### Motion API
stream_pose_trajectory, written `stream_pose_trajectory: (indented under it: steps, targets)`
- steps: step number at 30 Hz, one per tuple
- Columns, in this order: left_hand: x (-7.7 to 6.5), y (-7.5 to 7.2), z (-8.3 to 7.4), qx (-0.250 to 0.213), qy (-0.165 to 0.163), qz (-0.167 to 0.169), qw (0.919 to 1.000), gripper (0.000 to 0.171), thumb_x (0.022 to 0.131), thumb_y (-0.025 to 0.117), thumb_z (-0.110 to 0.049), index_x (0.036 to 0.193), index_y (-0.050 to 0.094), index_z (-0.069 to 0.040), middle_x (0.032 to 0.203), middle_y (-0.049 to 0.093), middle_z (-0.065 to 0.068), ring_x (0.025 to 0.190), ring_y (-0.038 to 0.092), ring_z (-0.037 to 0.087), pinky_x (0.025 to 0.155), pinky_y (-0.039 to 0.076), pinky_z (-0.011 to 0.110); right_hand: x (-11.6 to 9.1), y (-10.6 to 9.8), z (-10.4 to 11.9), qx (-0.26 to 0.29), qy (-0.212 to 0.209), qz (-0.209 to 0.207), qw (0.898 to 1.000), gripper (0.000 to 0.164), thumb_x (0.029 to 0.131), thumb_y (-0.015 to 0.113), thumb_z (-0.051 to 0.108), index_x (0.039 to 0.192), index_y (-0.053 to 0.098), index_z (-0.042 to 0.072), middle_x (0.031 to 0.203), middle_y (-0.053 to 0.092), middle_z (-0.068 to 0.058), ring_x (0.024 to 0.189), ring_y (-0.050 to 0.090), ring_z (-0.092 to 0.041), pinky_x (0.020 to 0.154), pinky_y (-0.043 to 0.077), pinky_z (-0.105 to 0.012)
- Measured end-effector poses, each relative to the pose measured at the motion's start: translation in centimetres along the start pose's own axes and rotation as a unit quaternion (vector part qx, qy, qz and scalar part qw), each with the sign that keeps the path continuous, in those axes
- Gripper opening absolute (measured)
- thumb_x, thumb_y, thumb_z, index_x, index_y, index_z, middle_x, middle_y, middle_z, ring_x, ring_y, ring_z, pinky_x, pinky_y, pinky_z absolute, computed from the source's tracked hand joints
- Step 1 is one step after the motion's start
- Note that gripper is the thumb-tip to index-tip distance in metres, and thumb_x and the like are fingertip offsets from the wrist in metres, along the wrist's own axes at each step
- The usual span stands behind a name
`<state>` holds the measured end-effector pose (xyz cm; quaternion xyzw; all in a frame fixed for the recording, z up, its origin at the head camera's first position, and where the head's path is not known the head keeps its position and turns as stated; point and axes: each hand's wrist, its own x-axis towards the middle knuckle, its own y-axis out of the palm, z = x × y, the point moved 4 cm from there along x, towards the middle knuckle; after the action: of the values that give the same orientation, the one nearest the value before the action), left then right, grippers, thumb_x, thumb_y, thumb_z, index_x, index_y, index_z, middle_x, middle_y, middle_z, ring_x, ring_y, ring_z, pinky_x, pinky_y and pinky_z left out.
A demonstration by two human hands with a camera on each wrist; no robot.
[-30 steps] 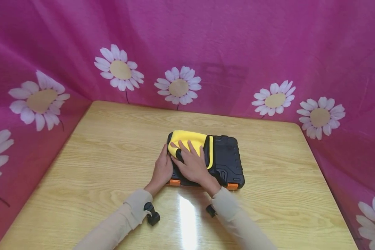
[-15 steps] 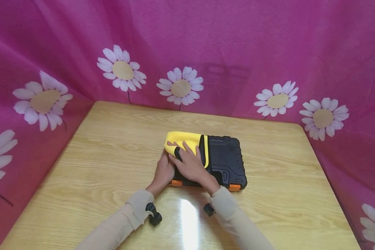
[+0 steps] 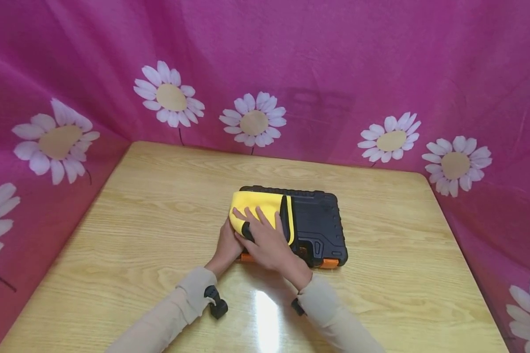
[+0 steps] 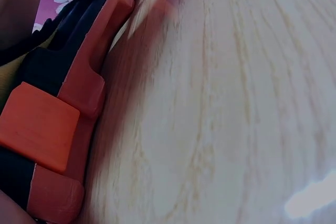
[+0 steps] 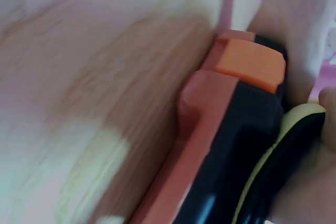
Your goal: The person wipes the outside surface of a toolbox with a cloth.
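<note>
A black plastic tool case with orange latches lies on the table, its latch side facing me. Over its left half is a folded yellow microfibre cloth with dark trim. My right hand presses the cloth onto the lid, fingers spread and mostly straight. At the case's left end, my left hand holds the side, its fingertips hidden by the cloth. The left wrist view shows the case's reddish lower edge and an orange latch. In the right wrist view, the cloth's yellow edge lies against the dark lid.
The wooden table extends around the case on all sides. A pink curtain with white daisies hangs along the back and both sides. Black straps with small devices sit at both wrists.
My right hand has slid the cloth left and then nearer to me across the lid, baring the case's far left edge. My left hand stays at the left end.
</note>
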<state>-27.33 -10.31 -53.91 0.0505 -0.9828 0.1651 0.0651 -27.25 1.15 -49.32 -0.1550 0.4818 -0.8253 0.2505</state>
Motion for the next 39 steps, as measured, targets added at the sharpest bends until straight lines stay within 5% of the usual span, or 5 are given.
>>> stream_pose_trajectory:
  steps: [8,16,24,31,39]
  targets:
    - [0.0,-0.2,0.4,-0.008,0.014,-0.009,0.9998,0.069,0.085,0.072,-0.003,0.143,0.038,0.011,0.136,0.053,0.028,0.129,0.049,0.038,0.110,0.038,0.048,-0.4,0.9,0.1,-0.097,-0.006,-0.024,0.995,0.061,0.105,0.043,0.047,0.160,0.021,0.032,0.161,0.029,-0.002,0.150,0.016,-0.023,0.118,0.001,-0.059]
    - [0.1,0.2,0.1,-0.016,-0.013,-0.001,0.9998,0.069,0.091,0.068,-0.004,0.150,0.034,0.005,0.143,0.050,0.024,0.134,0.046,0.034,0.112,0.035,0.044,-0.7,0.7,-0.5,-0.135,-0.006,-0.038,0.990,0.059,0.105,0.041,0.051,0.159,0.026,0.032,0.161,0.030,0.003,0.149,0.020,-0.025,0.118,0.008,-0.060]
    - [0.7,0.5,-0.1,0.018,-0.065,0.011,0.9976,0.051,0.111,0.028,-0.017,0.158,0.019,-0.001,0.161,0.026,0.016,0.147,0.024,0.028,0.118,0.022,0.044,-1.5,0.0,-2.0,-0.147,0.002,-0.047,0.988,0.057,0.103,0.048,0.049,0.156,0.034,0.033,0.161,0.030,0.004,0.149,0.020,-0.026,0.117,0.010,-0.060]
    - [0.7,0.6,-0.1,0.028,-0.091,0.016,0.9953,0.053,0.111,0.027,-0.020,0.157,0.017,0.002,0.163,0.020,0.017,0.148,0.019,0.030,0.119,0.020,0.046,-2.3,-1.0,-3.9,-0.143,0.041,-0.034,0.988,0.056,0.103,0.046,0.052,0.155,0.036,0.034,0.161,0.026,0.004,0.150,0.017,-0.025,0.118,0.007,-0.059]
    - [0.7,0.5,-0.3,0.022,-0.077,0.021,0.9966,0.052,0.111,0.025,-0.018,0.157,0.017,0.003,0.162,0.020,0.018,0.149,0.018,0.030,0.119,0.018,0.045,-4.0,-2.9,-6.4,-0.133,0.072,-0.044,0.987,0.054,0.104,0.046,0.049,0.155,0.039,0.031,0.160,0.030,-0.001,0.149,0.020,-0.029,0.117,0.010,-0.062]
